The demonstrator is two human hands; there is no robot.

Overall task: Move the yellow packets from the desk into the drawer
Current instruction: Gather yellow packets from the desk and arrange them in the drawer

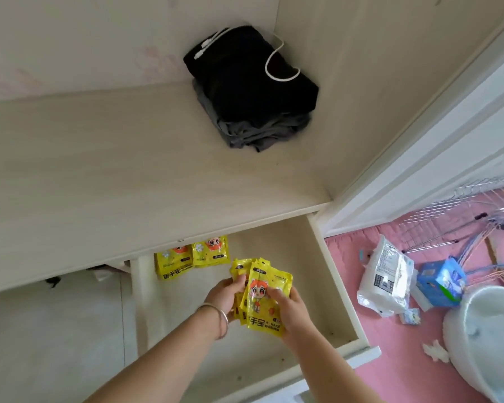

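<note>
The left hand (226,296) and the right hand (288,311) hold a stack of yellow packets (264,301) between them, above the open drawer (336,286). The left hand's fingers (239,282) curl round the stack's left edge, closed on it; a thin bangle (218,318) sits on that wrist. The right hand grips the stack from the right side, its thumb (277,293) pressed on the face of the front packet, the other fingers hidden behind. The front packet shows a cartoon figure with orange hair and dark lettering along its lower edge. The stack is fanned a little, with the tops of the rear packets showing at upper left.

Two more packets (192,257) lie flat on the drawer floor at the back left, side by side and touching, partly under the edge of the counter (99,170). No yellow packet shows on the counter.

At the counter's far right corner rests a folded pile of clothes (253,91), black on top and grey below, with a white cable (277,65) looped over it.

To the right of the drawer, on a pink surface (390,367), lie a white plastic pack (386,282) and a blue box (440,286), near each other. Wire racks (448,222) lie beyond them.
</note>
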